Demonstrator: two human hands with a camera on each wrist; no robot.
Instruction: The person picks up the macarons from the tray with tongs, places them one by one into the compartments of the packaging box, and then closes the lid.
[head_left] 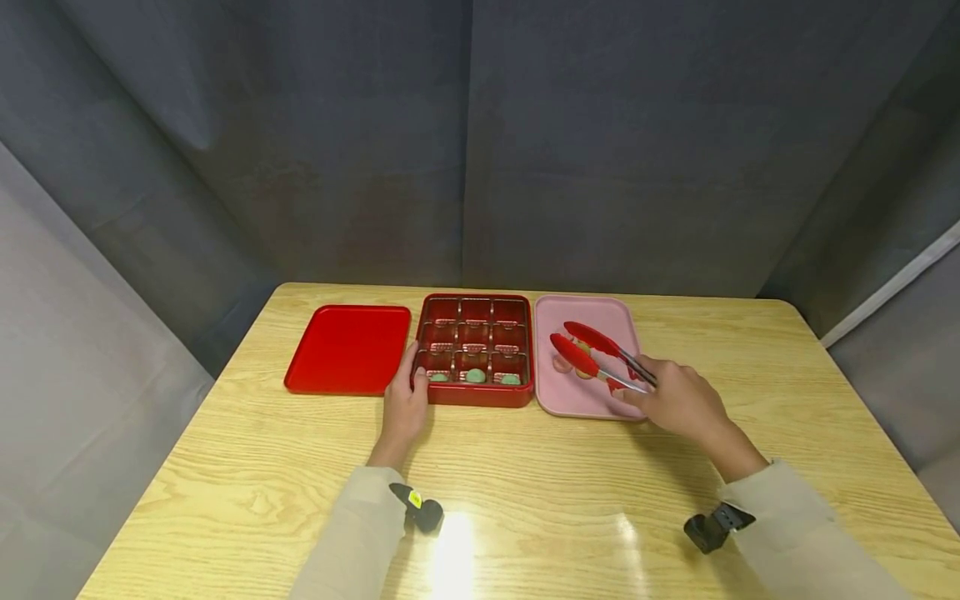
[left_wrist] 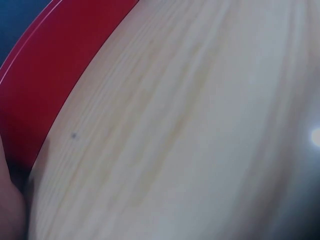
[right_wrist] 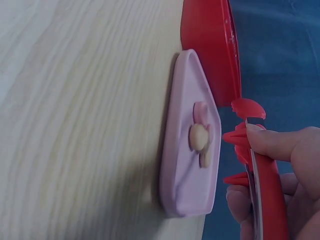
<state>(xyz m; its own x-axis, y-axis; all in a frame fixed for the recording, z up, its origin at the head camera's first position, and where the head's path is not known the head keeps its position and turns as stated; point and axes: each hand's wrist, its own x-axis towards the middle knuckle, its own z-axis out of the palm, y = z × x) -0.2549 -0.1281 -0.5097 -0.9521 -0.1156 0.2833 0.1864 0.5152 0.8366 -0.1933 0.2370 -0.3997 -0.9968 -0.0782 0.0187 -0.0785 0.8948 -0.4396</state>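
Observation:
My left hand rests at the front left corner of a red box, fingers along its side and thumb at the front. A clear insert divides the box into several compartments. Green round sweets, like macarons, sit in the three front compartments. My right hand grips tongs with red tips and metal arms. The tips stand apart over the pink tray, nothing seen between them. Pink and tan round sweets lie on that tray, partly covered by the tongs in the head view.
A flat red lid lies left of the box. The pink tray stands close against the box's right side. All rest on a wooden table, with grey curtains behind its far edge.

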